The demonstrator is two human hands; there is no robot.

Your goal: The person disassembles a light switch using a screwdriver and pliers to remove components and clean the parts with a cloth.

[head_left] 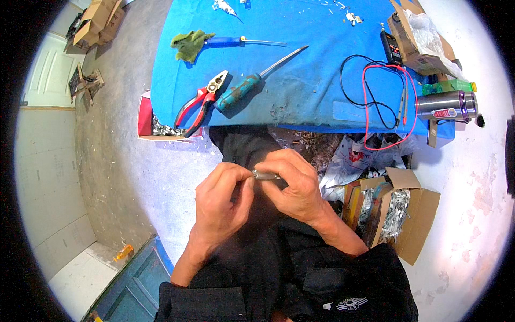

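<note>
Between my two hands, above my lap, is a small silvery cylindrical piece (pixel 265 175); its exact kind is too small to tell. My left hand (pixel 222 196) pinches its left end between thumb and fingertips. Thumb and forefinger of my right hand (pixel 292 182) close on its right part and hide some of it. On the blue-covered table (pixel 300 102) ahead lie red-handled pliers (pixel 206 99) with their jaws pointing away from me. Beside them rests a screwdriver with a worn teal handle (pixel 241 94). Farther off is a blue-handled screwdriver (pixel 225 42), a green cloth (pixel 190 45) at its handle end.
At the table's right are a meter (pixel 391 48) with red and black leads, a steel flask (pixel 445 105), a green bottle (pixel 448 87) and a cardboard box (pixel 413 43). Boxes of metal strips (pixel 396 214) stand low right. A red box (pixel 146 115) holds metal pieces below the table's left edge.
</note>
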